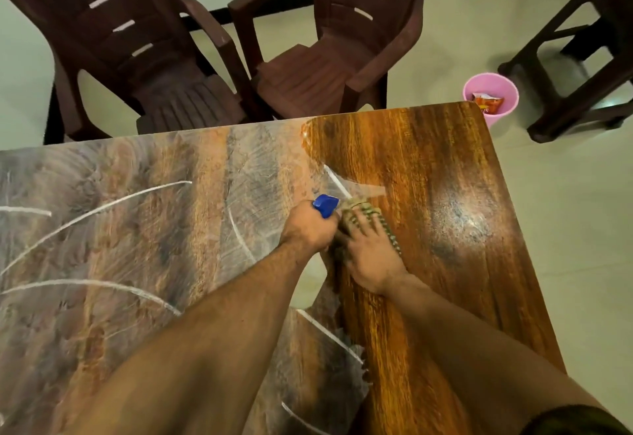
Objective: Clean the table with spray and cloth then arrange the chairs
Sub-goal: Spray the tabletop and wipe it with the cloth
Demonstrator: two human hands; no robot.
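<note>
Table (445, 167): left part filmed with smears, right part glossy. Left hand (306, 229) curls round the spray bottle (325, 205), nozzle toward the boundary, probably to wet the next strip. Right hand (370, 253), fingers spread flat, presses the cloth (359, 210) just beside it. Chairs (325, 68) stand beyond the far edge.

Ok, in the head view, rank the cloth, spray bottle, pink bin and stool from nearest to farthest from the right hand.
1. Cloth, under the right hand.
2. Spray bottle, just left, in the left hand.
3. Pink bin, floor past the table corner.
4. Stool, far right, beyond the bin.
</note>
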